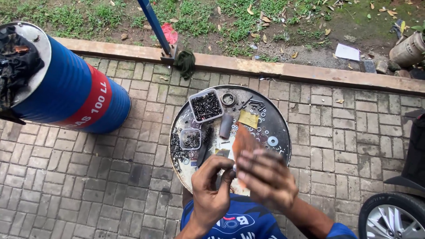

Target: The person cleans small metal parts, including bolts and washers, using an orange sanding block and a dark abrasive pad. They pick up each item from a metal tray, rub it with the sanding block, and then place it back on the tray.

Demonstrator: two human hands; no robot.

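glossy metal drum [75, 95], rough brick paving [88, 186]

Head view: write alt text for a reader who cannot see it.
Two bare hands, left hand and blurred right hand, meet over a round metal tray of screws and washers; the right holds a brownish sheet. A blue drum stands left on brick paving.

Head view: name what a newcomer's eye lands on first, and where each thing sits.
A big blue drum with a red band stands at left on the brick paving. At centre, a round metal tray holds tubs of dark screws and loose washers. Just below, the left hand and blurred right hand meet over it, an orange-brown sheet at the fingers.
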